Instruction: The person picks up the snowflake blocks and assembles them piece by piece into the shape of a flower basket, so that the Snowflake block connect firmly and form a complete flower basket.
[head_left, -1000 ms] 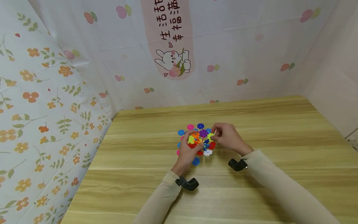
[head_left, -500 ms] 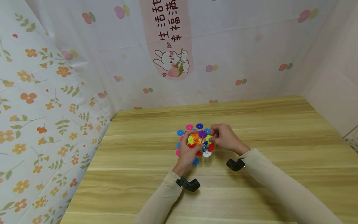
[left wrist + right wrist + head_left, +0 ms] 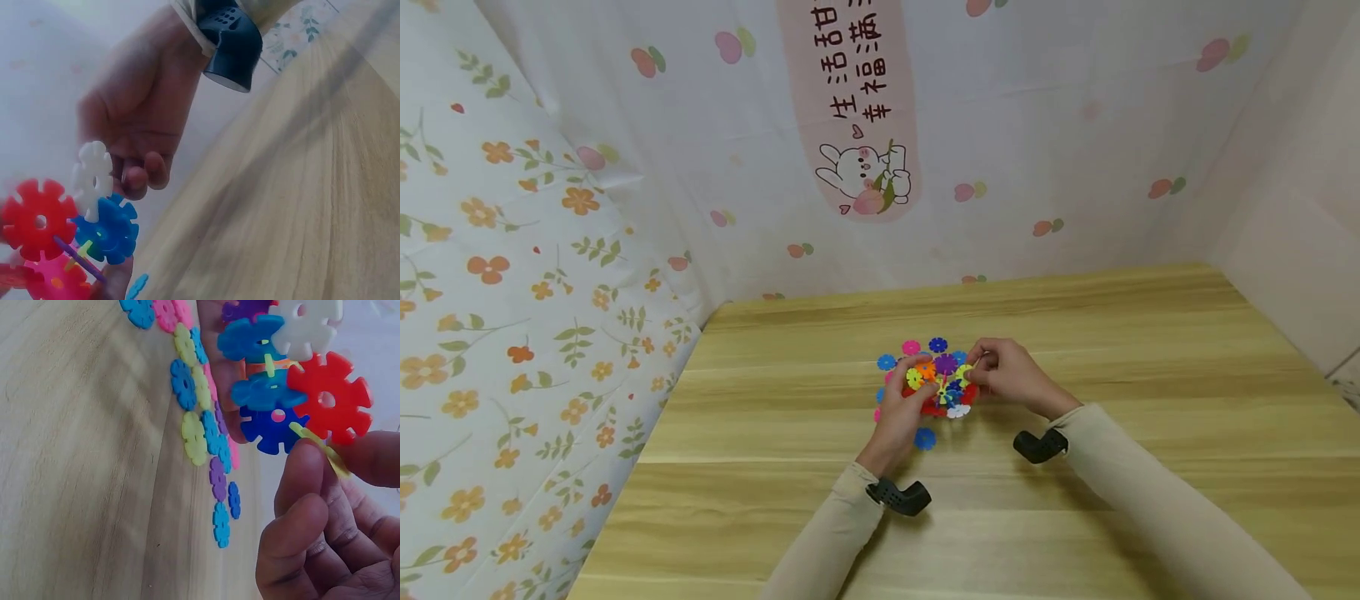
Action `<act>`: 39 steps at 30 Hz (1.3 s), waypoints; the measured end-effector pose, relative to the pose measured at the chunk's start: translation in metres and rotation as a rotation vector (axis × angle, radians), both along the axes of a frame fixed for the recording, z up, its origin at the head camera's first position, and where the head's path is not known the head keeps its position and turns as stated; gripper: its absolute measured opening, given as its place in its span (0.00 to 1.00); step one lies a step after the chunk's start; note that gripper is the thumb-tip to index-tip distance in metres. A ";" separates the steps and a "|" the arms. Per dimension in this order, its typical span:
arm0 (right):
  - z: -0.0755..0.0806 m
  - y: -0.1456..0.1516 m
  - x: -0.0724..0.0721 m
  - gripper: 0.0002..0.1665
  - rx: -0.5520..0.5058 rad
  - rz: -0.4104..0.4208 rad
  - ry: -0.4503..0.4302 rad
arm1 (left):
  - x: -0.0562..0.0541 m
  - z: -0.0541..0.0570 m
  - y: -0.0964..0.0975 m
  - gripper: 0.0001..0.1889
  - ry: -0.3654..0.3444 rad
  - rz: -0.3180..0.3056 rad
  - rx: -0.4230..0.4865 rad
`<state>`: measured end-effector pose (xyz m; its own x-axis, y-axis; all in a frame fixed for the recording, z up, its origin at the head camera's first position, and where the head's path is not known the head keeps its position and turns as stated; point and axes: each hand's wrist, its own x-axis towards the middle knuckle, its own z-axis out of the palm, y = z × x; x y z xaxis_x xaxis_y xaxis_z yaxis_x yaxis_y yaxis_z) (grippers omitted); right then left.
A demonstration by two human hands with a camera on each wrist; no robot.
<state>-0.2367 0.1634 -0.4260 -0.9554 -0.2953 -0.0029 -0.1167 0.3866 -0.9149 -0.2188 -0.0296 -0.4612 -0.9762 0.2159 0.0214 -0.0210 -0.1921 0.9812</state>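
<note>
In the head view my left hand [image 3: 895, 417] holds a cluster of interlocked plastic snowflake discs [image 3: 945, 365] above the table. The right wrist view shows its red disc [image 3: 350, 419], white disc [image 3: 312, 337] and several blue ones. There, left-hand fingers [image 3: 220, 369] lie behind the cluster. My right hand [image 3: 1015, 372] is at the cluster's right side, its thumb and fingers pinching a yellow disc [image 3: 338, 461] seen edge-on against the red one. Fingers hide part of that disc. The left wrist view shows the red disc [image 3: 53, 209], white disc [image 3: 87, 178] and blue disc [image 3: 122, 228].
Loose discs lie flat on the wooden table [image 3: 1075, 500] beneath and behind the hands, among them a blue disc [image 3: 925, 438] nearer the front and a pink disc [image 3: 911, 347] farther back. A printed cloth [image 3: 1000, 125] hangs behind the table, another [image 3: 535, 333] at left.
The right hand has kept its pinch at the cluster's right side, with the yellow disc shifting slightly. The left hand holds nearly still. The head view has tilted a little.
</note>
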 end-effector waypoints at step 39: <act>0.000 -0.018 0.023 0.16 0.375 0.056 0.932 | -0.020 0.015 -0.006 0.28 -0.274 -0.107 0.603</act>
